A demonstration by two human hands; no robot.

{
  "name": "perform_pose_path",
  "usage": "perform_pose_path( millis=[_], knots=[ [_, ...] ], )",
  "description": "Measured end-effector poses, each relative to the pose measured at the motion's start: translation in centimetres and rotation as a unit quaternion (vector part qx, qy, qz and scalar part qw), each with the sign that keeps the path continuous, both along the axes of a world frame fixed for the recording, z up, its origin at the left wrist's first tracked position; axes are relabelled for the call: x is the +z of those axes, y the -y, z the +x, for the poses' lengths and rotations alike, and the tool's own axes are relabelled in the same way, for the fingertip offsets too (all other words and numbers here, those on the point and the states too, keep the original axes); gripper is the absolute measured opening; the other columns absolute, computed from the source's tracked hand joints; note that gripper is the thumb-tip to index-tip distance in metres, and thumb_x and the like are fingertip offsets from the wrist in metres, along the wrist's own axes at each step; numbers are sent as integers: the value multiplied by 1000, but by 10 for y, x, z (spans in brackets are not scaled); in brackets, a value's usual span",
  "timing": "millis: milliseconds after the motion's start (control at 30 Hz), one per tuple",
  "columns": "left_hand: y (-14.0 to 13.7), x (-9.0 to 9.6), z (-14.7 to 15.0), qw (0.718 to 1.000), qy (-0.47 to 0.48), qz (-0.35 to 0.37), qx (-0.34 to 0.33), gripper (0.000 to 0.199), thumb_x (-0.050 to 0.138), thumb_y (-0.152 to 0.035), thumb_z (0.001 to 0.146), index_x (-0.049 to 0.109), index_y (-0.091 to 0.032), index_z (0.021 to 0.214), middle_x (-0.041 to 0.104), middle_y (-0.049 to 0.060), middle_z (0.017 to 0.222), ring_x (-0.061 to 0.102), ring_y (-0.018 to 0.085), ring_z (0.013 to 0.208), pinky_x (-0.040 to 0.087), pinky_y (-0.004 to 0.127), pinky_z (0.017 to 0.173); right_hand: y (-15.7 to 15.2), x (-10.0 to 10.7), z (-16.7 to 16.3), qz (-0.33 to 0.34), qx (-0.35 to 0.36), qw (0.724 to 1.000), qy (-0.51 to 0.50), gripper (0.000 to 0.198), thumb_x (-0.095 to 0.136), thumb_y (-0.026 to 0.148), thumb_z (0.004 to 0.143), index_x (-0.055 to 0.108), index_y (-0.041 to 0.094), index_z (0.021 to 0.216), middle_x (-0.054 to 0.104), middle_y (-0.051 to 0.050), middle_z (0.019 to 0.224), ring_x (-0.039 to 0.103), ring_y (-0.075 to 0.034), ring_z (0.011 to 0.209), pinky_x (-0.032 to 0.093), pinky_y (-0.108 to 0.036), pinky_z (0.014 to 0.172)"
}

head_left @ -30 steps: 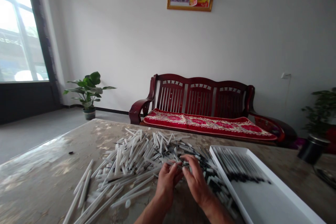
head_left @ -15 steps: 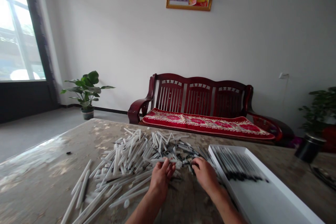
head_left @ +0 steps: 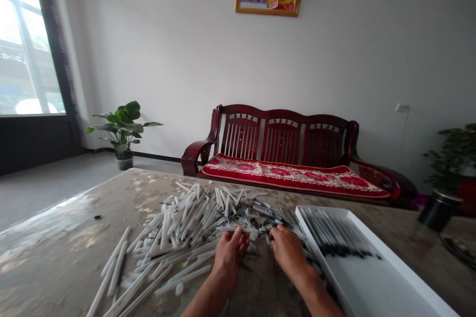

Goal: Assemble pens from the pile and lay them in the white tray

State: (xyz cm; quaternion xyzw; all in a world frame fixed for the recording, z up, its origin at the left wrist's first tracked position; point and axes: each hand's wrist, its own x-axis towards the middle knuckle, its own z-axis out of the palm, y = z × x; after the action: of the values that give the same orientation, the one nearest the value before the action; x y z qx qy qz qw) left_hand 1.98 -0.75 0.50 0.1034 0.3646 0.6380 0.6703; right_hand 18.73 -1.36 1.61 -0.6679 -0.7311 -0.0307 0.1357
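My left hand (head_left: 227, 256) is closed around a whitish, see-through pen barrel (head_left: 224, 230), which lies roughly level between thumb and fingers and points toward my other hand. A short gap to the right, my right hand (head_left: 289, 251) has its fingers pinched together among small black parts (head_left: 265, 225); what it grips, if anything, is hidden by the fingers. Left of both hands spreads a heap of white barrels (head_left: 186, 218). Beside my right forearm stands a shallow white tray (head_left: 390, 285), with a row of clear, black-ended pens (head_left: 330, 228) in its far part.
The patterned tabletop (head_left: 55, 262) carries several loose tubes at the near left and a small black piece (head_left: 97, 217). On the right are a dark pot (head_left: 439, 210) with a plant and a dark cable. A red wooden bench (head_left: 282, 133) stands beyond the table.
The barrel in my left hand has shifted slightly right, its left end closer to the fingers. My right hand has turned a little and stays over the black parts.
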Motion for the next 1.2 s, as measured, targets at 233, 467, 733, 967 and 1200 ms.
perform_pose_path(
  millis=[233,467,733,967,1200],
  knots=[
    [0,1,0,1000,8,9,11,12,62,-3,84,59,-13,80,69,3,67,69,11,58,58,20,58,-9,-11,-10,67,42,923,-377,17,54,18,76,68,20,85,73,-6,83,68,-21,78,50,-29,72],
    [1,1,1,1000,17,17,7,13,61,-1,85,60,-13,79,71,4,67,69,11,59,58,19,60,-6,-8,-31,3,29,742,-670,27,74,39,61,67,18,77,69,-3,68,64,-20,61,51,-28,55],
    [2,0,1,999,16,29,-6,14,69,-2,78,61,-13,78,71,3,65,69,11,58,58,19,60,-4,-9,-34,-9,16,705,-709,33,81,39,56,69,16,77,71,-3,69,64,-18,60,51,-27,55],
    [0,-6,3,999,14,38,-7,16,74,-3,74,61,-13,77,71,3,66,69,12,60,59,20,61,-6,-10,-33,6,20,720,-694,31,80,38,56,70,17,75,71,-3,67,64,-18,58,52,-28,55],
    [1,-7,3,999,1,48,-7,18,78,-6,70,62,-14,76,71,2,67,69,12,61,59,21,62,-7,-17,-32,23,48,773,-632,26,72,41,67,70,18,78,72,-5,69,65,-21,60,53,-30,57]
  ],
)
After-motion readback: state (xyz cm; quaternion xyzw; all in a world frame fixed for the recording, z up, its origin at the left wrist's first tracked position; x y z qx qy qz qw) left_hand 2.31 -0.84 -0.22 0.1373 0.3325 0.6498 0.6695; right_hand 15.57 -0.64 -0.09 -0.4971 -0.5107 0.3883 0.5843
